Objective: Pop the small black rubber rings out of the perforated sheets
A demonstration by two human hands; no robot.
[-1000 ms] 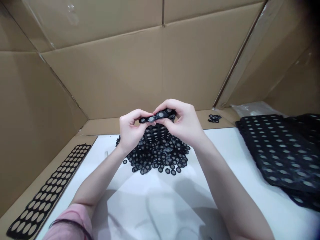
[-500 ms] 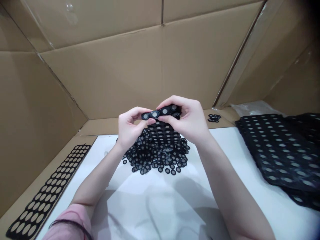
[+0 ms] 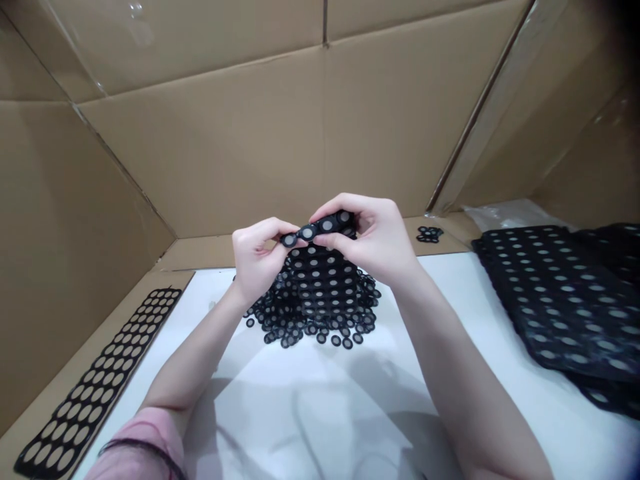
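Observation:
My right hand (image 3: 380, 233) is closed on the top edge of a black sheet of rings (image 3: 327, 283), whose top row is bent toward me and whose lower part hangs down. At the row's left end, my left hand (image 3: 257, 257) pinches a black ring (image 3: 289, 240) with a pale centre between thumb and fingertips. Whether that ring is still joined to the row, I cannot tell. Behind and below the sheet lies a heap of loose black rings (image 3: 280, 323) on the white table, partly hidden by the sheet and my hands.
More black sheets (image 3: 555, 300) are stacked at the right. A black sheet with large round holes (image 3: 83, 397) lies on cardboard at the left. A few black pieces (image 3: 429, 234) and clear plastic (image 3: 510, 217) lie at the back right. Cardboard walls (image 3: 240, 153) enclose the table (image 3: 300, 413).
My left hand has moved slightly left and down with the ring at its fingertips. The hanging sheet has swung to face me more, showing more of its rows. My right hand keeps its grip.

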